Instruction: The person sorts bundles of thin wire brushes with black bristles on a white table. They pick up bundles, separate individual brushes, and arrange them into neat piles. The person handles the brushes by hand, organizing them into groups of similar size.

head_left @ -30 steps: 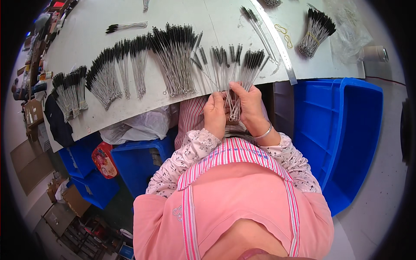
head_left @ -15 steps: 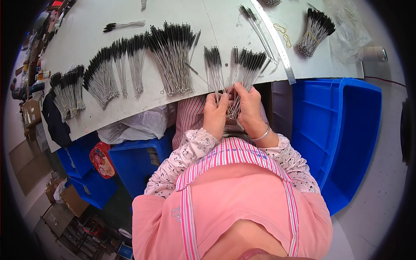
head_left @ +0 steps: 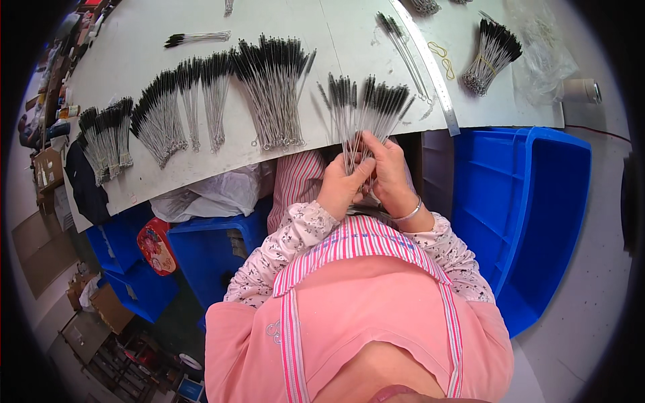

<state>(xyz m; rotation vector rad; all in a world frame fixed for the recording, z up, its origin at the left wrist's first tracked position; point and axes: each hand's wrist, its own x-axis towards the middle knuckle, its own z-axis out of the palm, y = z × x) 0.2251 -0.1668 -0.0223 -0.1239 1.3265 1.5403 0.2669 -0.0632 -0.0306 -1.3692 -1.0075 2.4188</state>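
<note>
My left hand [head_left: 345, 181] and my right hand [head_left: 390, 171] are close together at the table's near edge. Both are closed round thin wire-handled brushes [head_left: 384, 107] with black bristle heads fanned upward. The left hand grips a smaller bunch [head_left: 341, 94] by the wire stems, its thumb across them. Most of the fan rises from the right hand, and the lower wire ends are hidden behind my fingers. Just left of the hands, a large pile of the same brushes [head_left: 274, 94] lies on the white table [head_left: 302, 20], heads pointing away.
More brush groups [head_left: 158, 121] line the table's left side. A metal ruler [head_left: 440, 94] lies to the right, near yellow rubber bands [head_left: 447, 67] and a tied brush bundle [head_left: 490, 57]. A blue bin [head_left: 497, 174] stands at my right; another blue bin [head_left: 208, 245] is at left.
The left hand's bunch has moved right against the right hand's fan, closing the gap between them. The loose brush that slanted out to the left now stands more upright.
</note>
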